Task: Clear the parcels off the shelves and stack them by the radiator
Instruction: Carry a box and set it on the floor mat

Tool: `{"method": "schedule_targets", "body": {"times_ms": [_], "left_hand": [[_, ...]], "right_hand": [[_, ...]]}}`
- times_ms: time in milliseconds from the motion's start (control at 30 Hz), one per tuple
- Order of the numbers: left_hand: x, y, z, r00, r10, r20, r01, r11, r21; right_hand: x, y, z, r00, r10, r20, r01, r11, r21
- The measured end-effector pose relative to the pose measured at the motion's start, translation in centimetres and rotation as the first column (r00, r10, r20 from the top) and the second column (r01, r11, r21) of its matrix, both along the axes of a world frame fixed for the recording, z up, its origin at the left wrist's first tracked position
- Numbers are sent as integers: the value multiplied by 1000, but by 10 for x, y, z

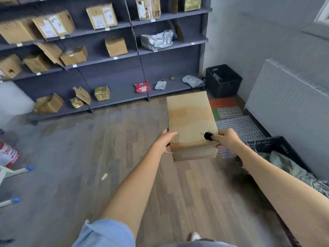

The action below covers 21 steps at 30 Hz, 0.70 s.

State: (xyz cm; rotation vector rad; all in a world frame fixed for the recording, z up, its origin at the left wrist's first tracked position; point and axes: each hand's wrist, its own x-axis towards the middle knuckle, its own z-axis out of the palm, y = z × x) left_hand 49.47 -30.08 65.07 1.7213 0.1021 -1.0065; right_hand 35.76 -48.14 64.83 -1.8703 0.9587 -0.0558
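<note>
I hold a long brown cardboard box out in front of me above the wooden floor. It has a torn black hole near its right edge. My left hand grips its near left side, thumb on top. My right hand grips the near right side by the hole. The dark grey shelves stand ahead and to the left, bearing several brown boxes, a silver bag, gold packets and a red packet. The white radiator hangs on the right wall.
A black crate stands in the corner between shelves and radiator. Perforated mats lie on the floor below the radiator. Another black crate with cloth in it sits at my right. A stepladder's feet show at the left.
</note>
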Motion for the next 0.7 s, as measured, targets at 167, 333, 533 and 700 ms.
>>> {"method": "schedule_targets", "body": {"times_ms": [167,333,533,700], "left_hand": [[97,-46,-11,999,38,-19,-38,999,-19],[206,-96,-47,995,48,-93,-48,999,0],[329,-197,-62,993,-56,-106,65,994,87],[387,-328,-55,934,-352,-60,355,933,60]], "right_hand": [[93,-45,7,999,40,9,-40,998,-39],[198,-99,-24,997,40,-60,-41,999,-16],[310,-175,-44,985,-112,-133,118,992,34],[326,-260,-45,903,-391,-177,407,911,63]]}}
